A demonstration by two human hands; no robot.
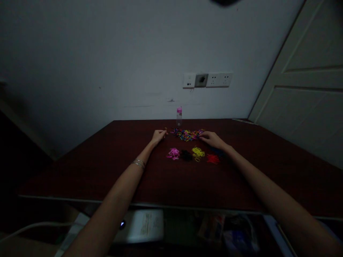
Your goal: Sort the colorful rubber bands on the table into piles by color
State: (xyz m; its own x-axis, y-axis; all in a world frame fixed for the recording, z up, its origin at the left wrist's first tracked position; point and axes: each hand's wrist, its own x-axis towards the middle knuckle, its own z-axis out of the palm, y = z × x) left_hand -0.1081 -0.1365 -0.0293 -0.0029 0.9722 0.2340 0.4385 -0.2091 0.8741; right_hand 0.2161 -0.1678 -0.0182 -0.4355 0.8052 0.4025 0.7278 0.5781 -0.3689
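A mixed pile of small coloured bands [187,134] lies on the dark red table [107,153]. My right hand [210,138] touches the pile's right end, fingertips pinched together; what they hold is too small to name. Left of the pile, my left hand [159,136] rests with its fingers closed, their contents hidden. Nearer to me are separate heaps: pink bands [173,153], black bands [186,155], yellow bands [198,152] and red bands [213,159]. Dark blue bands [217,151] lie partly under my right wrist.
Behind the pile stands a clear bottle with a pink cap [179,117]. The wall carries sockets [219,80]. Below the table's front edge, an open compartment holds a white device [146,225] and packets. A white cable [37,225] runs at the lower left; a door [308,85] is at right.
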